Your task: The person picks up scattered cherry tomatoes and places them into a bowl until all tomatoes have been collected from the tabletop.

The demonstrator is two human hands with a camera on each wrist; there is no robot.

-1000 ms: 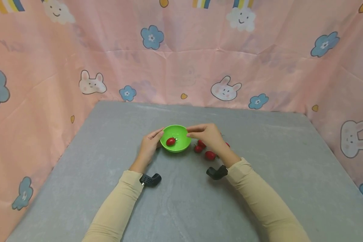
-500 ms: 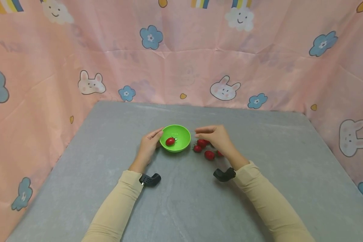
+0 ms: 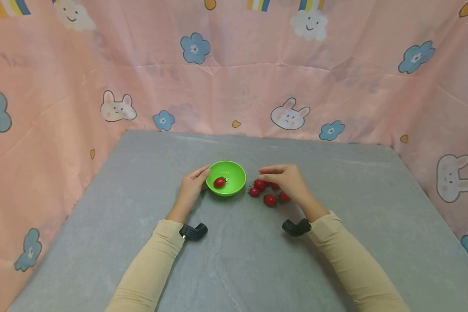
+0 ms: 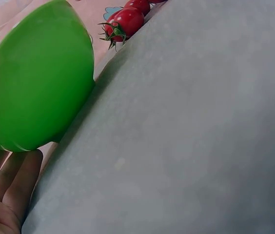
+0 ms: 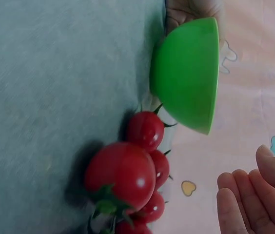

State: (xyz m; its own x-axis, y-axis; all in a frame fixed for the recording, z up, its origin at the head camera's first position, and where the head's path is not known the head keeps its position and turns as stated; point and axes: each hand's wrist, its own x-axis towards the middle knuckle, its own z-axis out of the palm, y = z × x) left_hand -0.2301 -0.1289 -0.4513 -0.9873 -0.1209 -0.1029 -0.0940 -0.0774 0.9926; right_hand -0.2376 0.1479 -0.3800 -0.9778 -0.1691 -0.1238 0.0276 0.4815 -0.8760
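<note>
A bright green bowl (image 3: 235,173) stands upright on the grey table, with one red cherry tomato (image 3: 219,182) inside it. My left hand (image 3: 191,188) holds the bowl from its left side, thumb at the rim. In the left wrist view, the fingertips (image 4: 28,163) meet the bowl's outer wall low down. To the right of the bowl, my right hand (image 3: 286,180) hovers over a cluster of cherry tomatoes (image 3: 270,200). Its fingers and thumb are apart with nothing between them in the right wrist view. Several tomatoes with green stems lie there, some partly hidden behind the hand.
A grey table (image 3: 226,268) spreads under both arms. Around its back and sides hangs a pink curtain (image 3: 234,82) printed with rabbits, flowers and clouds. Each wrist wears a black camera mount (image 3: 195,232) below a beige sleeve.
My right hand has let go of the bowl's right rim and moved right, over the loose tomatoes. The left hand and the bowl have stayed in place.
</note>
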